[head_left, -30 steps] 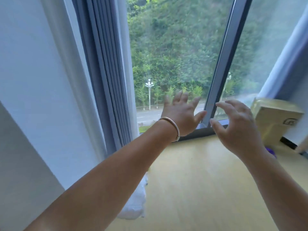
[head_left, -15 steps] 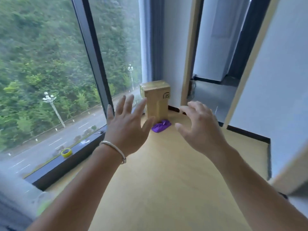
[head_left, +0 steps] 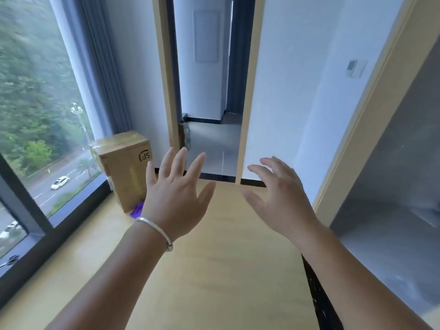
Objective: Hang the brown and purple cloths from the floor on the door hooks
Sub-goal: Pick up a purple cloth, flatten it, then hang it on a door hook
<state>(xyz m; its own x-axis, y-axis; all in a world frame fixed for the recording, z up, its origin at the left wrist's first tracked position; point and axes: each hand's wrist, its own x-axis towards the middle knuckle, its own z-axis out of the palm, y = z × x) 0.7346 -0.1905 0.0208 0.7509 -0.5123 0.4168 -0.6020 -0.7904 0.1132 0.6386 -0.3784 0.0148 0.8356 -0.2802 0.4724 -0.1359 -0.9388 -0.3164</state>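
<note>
Left hand: the left hand (head_left: 177, 198), with a silver bangle (head_left: 156, 228) at the wrist, is raised at centre frame, fingers spread and straight, holding nothing.
Right hand: the right hand (head_left: 279, 198), just right of centre, has its fingers apart and lightly bent; it too is empty.
Purple cloth: only a sliver of the purple cloth (head_left: 137, 209) shows, on the wooden floor (head_left: 214, 270) left of centre, touching the foot of the cardboard box (head_left: 125, 167) and partly hidden behind the left wrist.
Brown cloth: not in view.
Door hooks: none visible; a doorway (head_left: 209, 91) opens at upper centre, and whether its door carries the hooks cannot be told.
Stage: a judgement only, but nothing is picked up yet.
Risk, reach: the cloth lies tight against the box, so a hasty grab could knock the upright box over or push the cloth further behind it.
Risk, search: with the brown cloth unseen, it may be overlooked.
Risk, view: the frame is blurred at the left, so the cloth's outline is uncertain.
</note>
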